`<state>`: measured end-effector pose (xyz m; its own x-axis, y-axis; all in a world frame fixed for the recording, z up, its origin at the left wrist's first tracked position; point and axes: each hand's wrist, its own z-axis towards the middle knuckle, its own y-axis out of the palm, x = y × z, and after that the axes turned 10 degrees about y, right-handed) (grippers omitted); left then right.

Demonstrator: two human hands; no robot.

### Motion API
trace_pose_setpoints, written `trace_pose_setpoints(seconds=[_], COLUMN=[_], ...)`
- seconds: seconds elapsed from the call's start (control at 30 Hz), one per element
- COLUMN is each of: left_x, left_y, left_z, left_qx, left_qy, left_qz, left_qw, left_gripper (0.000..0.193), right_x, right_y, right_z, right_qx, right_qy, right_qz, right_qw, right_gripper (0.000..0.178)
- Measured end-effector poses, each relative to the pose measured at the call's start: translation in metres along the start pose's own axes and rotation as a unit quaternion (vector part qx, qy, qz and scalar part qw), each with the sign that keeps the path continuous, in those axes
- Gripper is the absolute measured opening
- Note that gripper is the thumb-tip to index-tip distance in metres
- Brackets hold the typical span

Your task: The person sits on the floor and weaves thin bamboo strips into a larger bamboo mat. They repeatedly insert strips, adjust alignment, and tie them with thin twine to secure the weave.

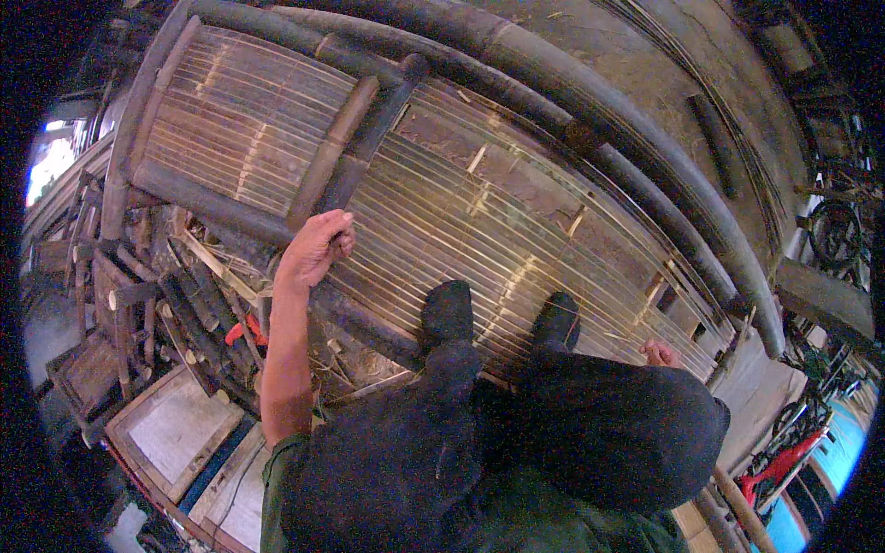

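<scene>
My left hand [318, 247] hovers over the near rail of a dark bamboo frame [343, 170], close to its crosspiece. Its fingers are curled into a pinch, and whatever may be in them is too small to make out. Thin bamboo slats [424, 221] run lengthwise across the frame, tied by pale bands. Beyond my right knee, the fingertips of my right hand [660, 353] show, bent together beside the slats' right end; the knee hides the rest of that hand. Both my feet, in dark coverings [447, 313], rest on the slats.
Thick bamboo poles [525, 60] border the far side. Cut bamboo lengths [189, 309] and an orange-red tool handle [244, 330] lie at the left, above a pale wooden panel [180, 429]. A red object [784, 465] sits at the lower right. Long thin rods [687, 69] lie on the floor.
</scene>
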<state>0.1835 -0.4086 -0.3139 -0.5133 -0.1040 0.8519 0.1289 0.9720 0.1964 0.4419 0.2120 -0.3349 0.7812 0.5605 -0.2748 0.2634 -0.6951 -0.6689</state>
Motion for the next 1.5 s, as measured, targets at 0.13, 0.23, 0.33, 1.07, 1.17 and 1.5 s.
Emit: trace_pose_setpoints(seconds=[0.13, 0.23, 0.33, 1.07, 1.17, 1.5], left_x=[0.003, -0.003, -0.003, -0.009, -0.004, 0.044], left_y=[0.001, -0.008, -0.014, -0.044, -0.034, 0.086], left_z=[0.001, 0.002, -0.005, -0.002, 0.004, -0.003], left_qx=[0.025, 0.045, 0.071, 0.203, 0.213, 0.068], left_qy=[-0.012, -0.019, -0.026, 0.032, 0.074, 0.163], left_qz=[-0.036, -0.060, -0.090, -0.374, -0.368, 0.185], left_qw=[0.999, 0.997, 0.993, 0.904, 0.902, 0.967], left_gripper=[0.023, 0.021, 0.019, 0.023, 0.024, 0.026], right_x=[0.014, 0.056, 0.056, 0.052, 0.049, -0.221], right_y=[0.004, 0.003, 0.006, -0.002, -0.008, -0.007], right_z=[-0.011, 0.012, 0.011, 0.005, 0.002, -0.051], right_qx=[0.092, -0.059, -0.082, -0.080, -0.074, -0.116], right_qy=[-0.191, 0.012, 0.127, 0.176, 0.173, -0.148], right_qz=[-0.048, 0.106, 0.164, 0.151, 0.142, -0.139], right_qw=[0.976, 0.993, 0.975, 0.969, 0.972, 0.972], right_gripper=[0.028, 0.028, 0.026, 0.036, 0.039, 0.066])
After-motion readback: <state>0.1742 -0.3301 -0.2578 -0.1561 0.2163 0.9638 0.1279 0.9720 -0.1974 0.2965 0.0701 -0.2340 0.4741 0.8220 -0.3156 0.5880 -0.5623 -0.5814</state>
